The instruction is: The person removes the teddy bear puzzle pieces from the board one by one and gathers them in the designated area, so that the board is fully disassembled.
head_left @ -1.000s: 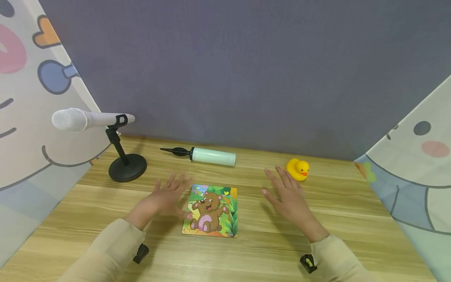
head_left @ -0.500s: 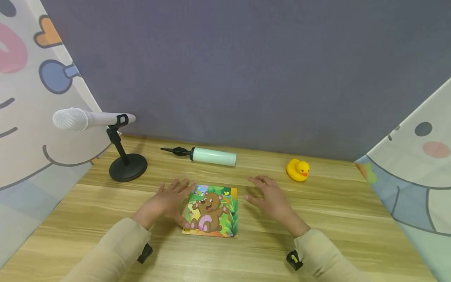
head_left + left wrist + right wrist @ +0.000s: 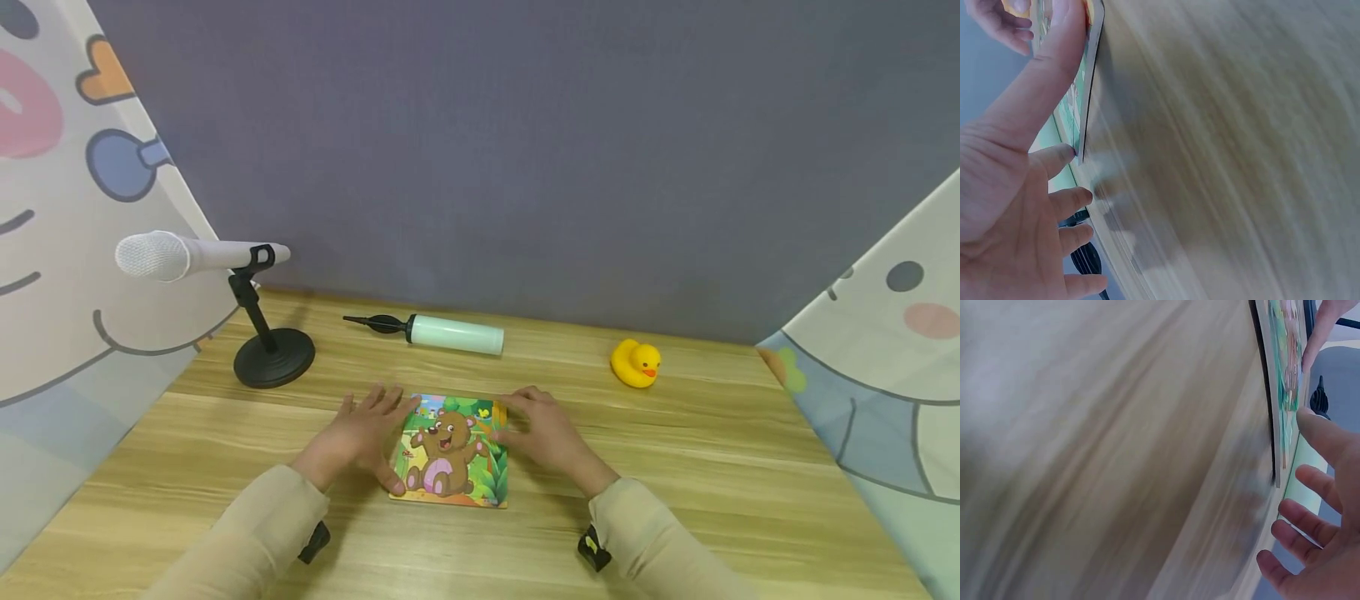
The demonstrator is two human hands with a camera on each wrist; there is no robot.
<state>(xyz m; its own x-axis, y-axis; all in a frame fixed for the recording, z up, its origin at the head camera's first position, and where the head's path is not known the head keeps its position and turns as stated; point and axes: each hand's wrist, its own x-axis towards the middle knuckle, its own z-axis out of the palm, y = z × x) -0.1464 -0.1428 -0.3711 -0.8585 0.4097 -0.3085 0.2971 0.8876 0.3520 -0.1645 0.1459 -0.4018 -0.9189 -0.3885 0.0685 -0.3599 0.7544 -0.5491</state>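
A square jigsaw puzzle (image 3: 444, 450) with a cartoon bear lies flat on the wooden table. My left hand (image 3: 362, 437) spans its left side, fingers spread. The thumb is at the near-left corner and the index finger at the far-left corner; in the left wrist view the left hand (image 3: 1016, 169) has the index fingertip against the puzzle's edge (image 3: 1089, 87). From the other side, my right hand (image 3: 546, 435) reaches the right edge, thumb over the picture and index finger by the far-right corner. In the right wrist view the right hand (image 3: 1329, 531) has its fingers spread; contact there is unclear.
A white microphone (image 3: 168, 255) on a black stand (image 3: 273, 357) is at the back left. Behind the puzzle lies a pale green hand pump (image 3: 456, 334) with a black nozzle. A yellow rubber duck (image 3: 636, 364) sits back right. A grey panel (image 3: 525, 167) rises behind the table.
My right hand has swung left from near the duck to the puzzle's right edge. The left hand has shifted slightly right, its thumb coming down to the near-left corner. The puzzle stays put.
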